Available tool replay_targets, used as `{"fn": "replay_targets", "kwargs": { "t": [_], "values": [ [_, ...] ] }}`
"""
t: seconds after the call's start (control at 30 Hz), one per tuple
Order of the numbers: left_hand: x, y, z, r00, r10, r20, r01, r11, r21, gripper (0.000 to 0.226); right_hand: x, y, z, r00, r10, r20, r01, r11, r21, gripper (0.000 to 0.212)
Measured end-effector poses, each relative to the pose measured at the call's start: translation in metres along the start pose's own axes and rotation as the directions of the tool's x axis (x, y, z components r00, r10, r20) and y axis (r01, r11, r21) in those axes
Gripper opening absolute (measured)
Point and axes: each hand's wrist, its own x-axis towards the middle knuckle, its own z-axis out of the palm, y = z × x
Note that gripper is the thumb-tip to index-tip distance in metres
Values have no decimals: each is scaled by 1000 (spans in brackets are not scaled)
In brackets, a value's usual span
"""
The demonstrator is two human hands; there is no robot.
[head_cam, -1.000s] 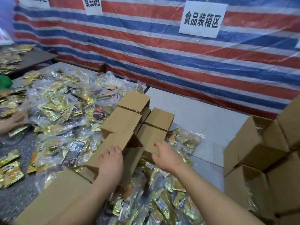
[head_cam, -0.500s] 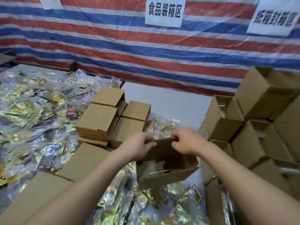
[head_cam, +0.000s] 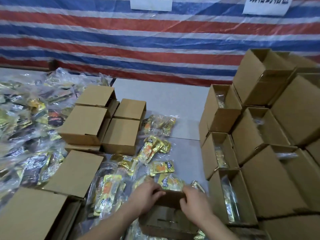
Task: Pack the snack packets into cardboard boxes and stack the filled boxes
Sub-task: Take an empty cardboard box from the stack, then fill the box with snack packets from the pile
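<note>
An open cardboard box [head_cam: 170, 220] sits low in front of me on the table. My left hand [head_cam: 144, 196] grips its far flap at the left, and my right hand [head_cam: 195, 201] grips the same flap at the right. Gold snack packets [head_cam: 155, 149] lie loose on the grey table just beyond the box. A large heap of packets in clear bags [head_cam: 29, 122] covers the left side. Filled boxes [head_cam: 223, 115], open towards me with packets showing inside, are stacked at the right.
Several empty closed-looking boxes [head_cam: 86, 123] stand in a cluster at centre left, with more cardboard [head_cam: 32, 213] at the lower left. A striped tarp wall [head_cam: 155, 45] with white signs closes off the back. Bare grey tabletop [head_cam: 164, 94] lies between the clusters.
Both hands brought the open box from the left cluster down to the table in front of me. The view has swung right and down towards the stacked boxes.
</note>
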Motion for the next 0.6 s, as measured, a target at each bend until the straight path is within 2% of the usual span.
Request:
{"fn": "replay_targets", "kwargs": {
  "t": [0.17,0.3,0.4,0.47,0.53,0.6],
  "values": [
    [3,-6,5,997,75,-32,-74,997,19,26,2,-2,-1,1000,-14,9,14,1000,-1,1],
    [5,-8,-1,997,80,-4,-80,997,1,35,3,-1,-6,999,-33,14,33,999,-4,12],
    [10,-9,-11,1000,-8,-19,6,990,-138,38,7,2,-9,997,-67,-26,67,998,0,22],
    [23,-12,-20,993,-95,-67,78,971,-224,40,12,2,-13,996,-76,-55,76,997,2,38],
    [45,-17,-28,977,-159,-139,121,962,-244,34,21,2,-19,995,-67,-74,69,997,23,54],
    [72,-25,-35,958,-204,-200,165,966,-198,27,33,2,-25,995,-52,-88,57,996,61,57]
  ]
}}
